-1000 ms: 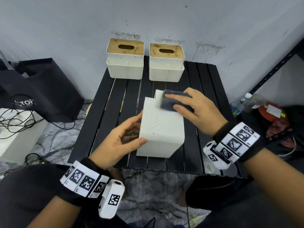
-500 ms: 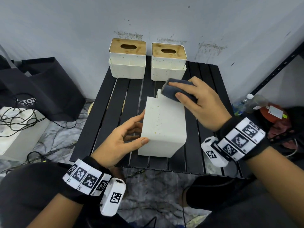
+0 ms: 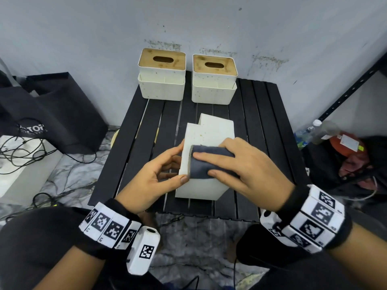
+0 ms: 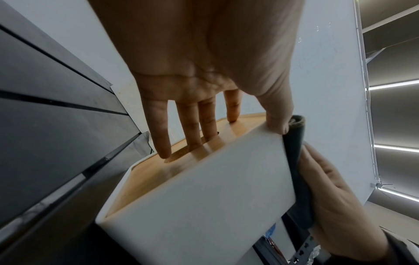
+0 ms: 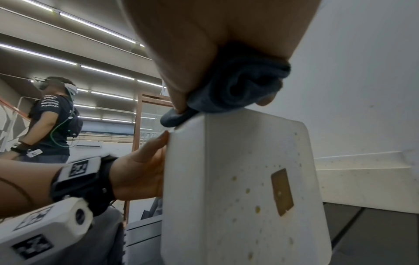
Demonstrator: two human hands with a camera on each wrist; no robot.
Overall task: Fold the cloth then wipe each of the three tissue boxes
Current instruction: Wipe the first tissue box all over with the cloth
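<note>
A white tissue box (image 3: pixel 211 130) lies on its side in the middle of the black slatted table (image 3: pixel 261 122). My left hand (image 3: pixel 178 168) holds its left side, fingers on the wooden lid (image 4: pixel 158 172) and thumb on the upper edge. My right hand (image 3: pixel 209 164) grips a folded dark grey cloth (image 3: pixel 199 170) and presses it on the near part of the box's upper face. In the right wrist view the cloth (image 5: pixel 244 86) bunches under the palm above the speckled box (image 5: pixel 238 179). Two more tissue boxes (image 3: pixel 162 80) (image 3: pixel 214 84) stand upright at the table's back edge.
A black bag (image 3: pixel 52 114) and a white unit with cables (image 3: pixel 21 164) sit on the floor to the left. A bottle (image 3: pixel 314 130) and clutter lie to the right below a black shelf upright (image 3: pixel 351 88). Another person (image 5: pixel 54 122) stands far off.
My right hand has slid the cloth along the box's upper face from the far end toward me. The left hand has kept its hold on the box's left side.
</note>
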